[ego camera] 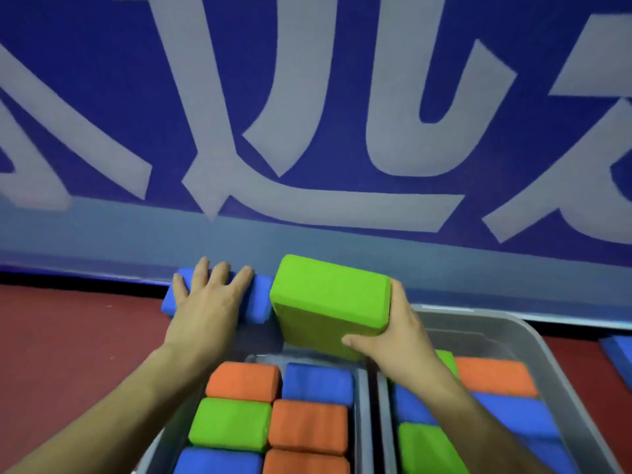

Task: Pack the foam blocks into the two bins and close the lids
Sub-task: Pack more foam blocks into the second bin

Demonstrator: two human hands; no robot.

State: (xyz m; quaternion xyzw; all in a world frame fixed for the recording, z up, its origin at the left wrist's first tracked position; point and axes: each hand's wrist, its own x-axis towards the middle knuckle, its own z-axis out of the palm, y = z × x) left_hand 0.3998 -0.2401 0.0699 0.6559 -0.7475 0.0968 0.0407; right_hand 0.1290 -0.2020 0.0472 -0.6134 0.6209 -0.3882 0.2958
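My left hand lies over a blue foam block on the red floor by the wall, fingers spread across its top. My right hand grips a large green foam block, tilted, held above the far ends of the two bins. The left grey bin holds several orange, blue and green blocks packed side by side. The right grey bin holds green, orange and blue blocks, with bare room at its far end. No lids show.
A blue wall with big pale letters rises just behind the blocks. Red floor stretches to the left. Another blue block peeks in at the right edge, beyond the right bin.
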